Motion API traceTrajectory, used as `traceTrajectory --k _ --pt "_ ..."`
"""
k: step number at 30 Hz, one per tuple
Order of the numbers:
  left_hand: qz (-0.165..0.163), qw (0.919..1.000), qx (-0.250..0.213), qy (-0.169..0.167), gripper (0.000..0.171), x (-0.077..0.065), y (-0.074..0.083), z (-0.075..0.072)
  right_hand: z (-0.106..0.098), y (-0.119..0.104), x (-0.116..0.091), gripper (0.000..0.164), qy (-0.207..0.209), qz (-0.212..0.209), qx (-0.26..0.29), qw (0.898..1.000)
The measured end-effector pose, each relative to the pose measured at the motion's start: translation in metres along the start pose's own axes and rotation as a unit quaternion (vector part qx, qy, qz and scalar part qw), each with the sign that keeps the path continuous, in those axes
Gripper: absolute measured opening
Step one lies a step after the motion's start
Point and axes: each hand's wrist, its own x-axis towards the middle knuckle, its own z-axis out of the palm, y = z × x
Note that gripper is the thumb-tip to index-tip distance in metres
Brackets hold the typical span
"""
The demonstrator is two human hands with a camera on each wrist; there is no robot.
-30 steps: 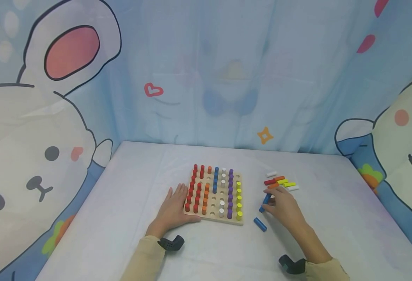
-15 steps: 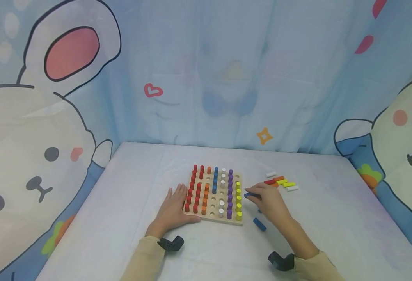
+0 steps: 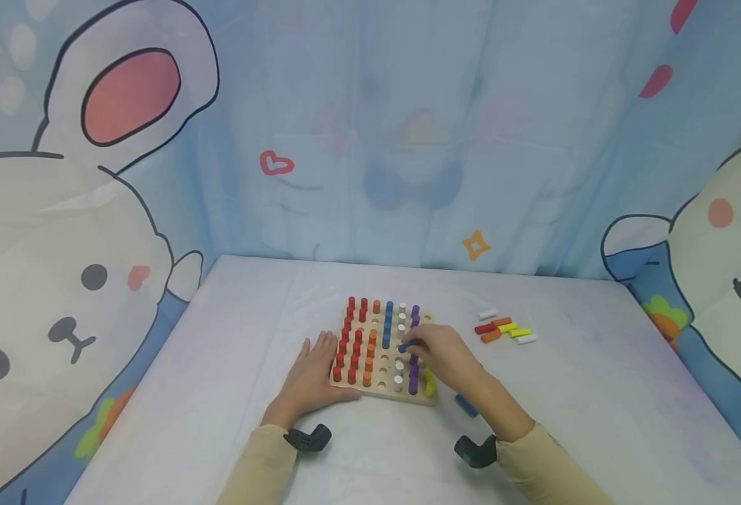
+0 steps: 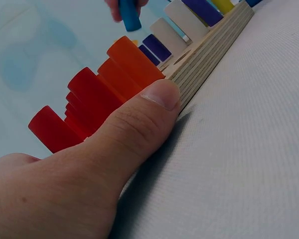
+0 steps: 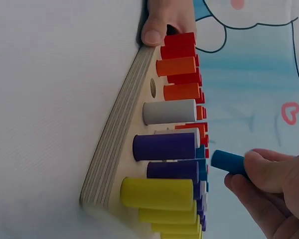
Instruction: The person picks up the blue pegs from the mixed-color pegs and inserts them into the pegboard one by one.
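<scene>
A wooden pegboard (image 3: pixel 383 395) lies on the table, with columns of red, orange, blue, white, purple and yellow pegs standing in it. My left hand (image 3: pixel 309 375) rests against its near left corner, fingers extended along the side and thumb (image 4: pixel 139 117) at the front edge. Above the board, my right hand (image 3: pixel 451 356) pinches a blue peg (image 5: pixel 228 161) between thumb and fingers. That peg is tilted and apart from the board, over the white and purple columns. Several holes show between the blue and white pegs. The right hand covers part of the purple and yellow columns.
To the board's right lies a loose group of pegs: white (image 3: pixel 487 314), red (image 3: pixel 485 327), orange (image 3: pixel 490 337) and yellow (image 3: pixel 521 332). A loose blue peg (image 3: pixel 466 405) lies nearer, partly behind the right forearm. A patterned curtain (image 3: pixel 345 140) hangs behind the white-covered table.
My right hand lifted the blue peg from the table right of the board and carried it left over the board. The left hand stayed in place.
</scene>
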Motion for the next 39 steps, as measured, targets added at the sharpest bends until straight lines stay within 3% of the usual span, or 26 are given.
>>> traceTrajectory --k 19,39 --pt "0.006 1.0000 0.007 0.000 0.121 0.000 -0.001 -0.001 0.021 -0.013 0.022 0.014 -0.017 -0.060 -0.020 0.998" --pt "0.004 1.0000 0.008 -0.001 0.121 0.001 -0.002 -0.001 0.027 -0.020 0.026 0.015 -0.028 -0.054 -0.049 0.997"
